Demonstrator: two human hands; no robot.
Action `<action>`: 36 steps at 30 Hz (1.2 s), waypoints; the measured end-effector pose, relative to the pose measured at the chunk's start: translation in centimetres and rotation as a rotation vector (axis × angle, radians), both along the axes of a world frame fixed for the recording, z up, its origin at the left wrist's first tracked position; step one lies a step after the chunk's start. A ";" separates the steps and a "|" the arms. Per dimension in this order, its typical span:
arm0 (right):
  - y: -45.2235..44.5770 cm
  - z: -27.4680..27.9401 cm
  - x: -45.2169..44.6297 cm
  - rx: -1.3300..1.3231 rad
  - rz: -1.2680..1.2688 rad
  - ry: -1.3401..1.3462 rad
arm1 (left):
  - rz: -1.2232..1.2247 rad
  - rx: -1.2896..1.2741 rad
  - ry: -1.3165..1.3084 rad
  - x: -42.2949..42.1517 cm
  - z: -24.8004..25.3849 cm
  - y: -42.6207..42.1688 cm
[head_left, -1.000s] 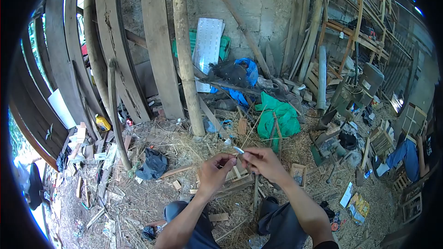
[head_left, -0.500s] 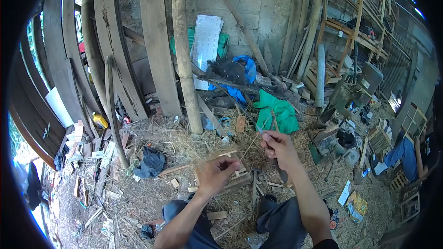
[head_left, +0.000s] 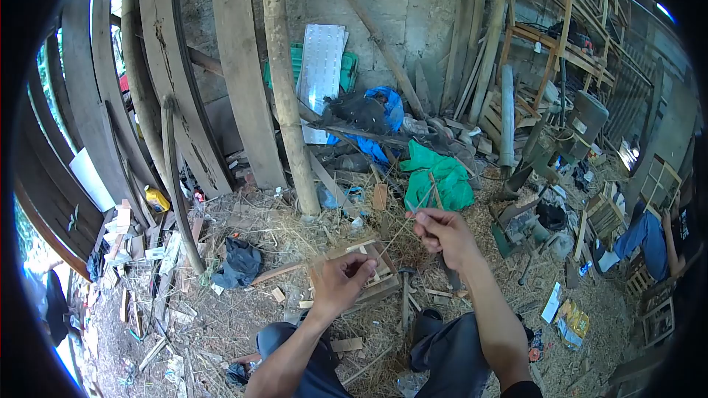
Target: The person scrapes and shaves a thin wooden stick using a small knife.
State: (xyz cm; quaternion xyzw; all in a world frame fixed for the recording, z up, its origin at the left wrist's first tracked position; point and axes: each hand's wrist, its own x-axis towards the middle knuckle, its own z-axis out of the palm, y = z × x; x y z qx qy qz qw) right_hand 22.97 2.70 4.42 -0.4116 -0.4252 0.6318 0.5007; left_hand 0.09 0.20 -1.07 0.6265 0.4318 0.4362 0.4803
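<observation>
My left hand (head_left: 339, 280) is closed, thumb and forefinger pinched at one end of a thin straw-coloured strip (head_left: 396, 239). The strip slants up toward my right hand (head_left: 448, 237), whose fingers are closed around its other end. A small pale tip shows at the right fingertips; its kind is unclear. Below the left hand a small slatted wooden frame (head_left: 381, 289) lies on the ground. Next to it stands a hammer (head_left: 405, 302), handle toward me. A dark, flat piece (head_left: 448, 274) shows under my right wrist; I cannot tell whether it is held.
Green plastic sheeting (head_left: 442, 177) lies ahead, near a wooden post (head_left: 286, 88). A dark cloth (head_left: 240, 263) and wood scraps litter the left ground. Planks lean on the wall. A machine-like metal object (head_left: 531, 217) stands right; another person's leg (head_left: 640, 239) shows at far right.
The view has shifted slightly, so the background sits a little further left. Both hands keep nearly the same pose, with the strip still between them.
</observation>
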 end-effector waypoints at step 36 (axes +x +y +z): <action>0.0 0.5 1.3 0.090 -0.146 0.075 | 0.060 0.051 0.206 -0.5 1.1 -0.2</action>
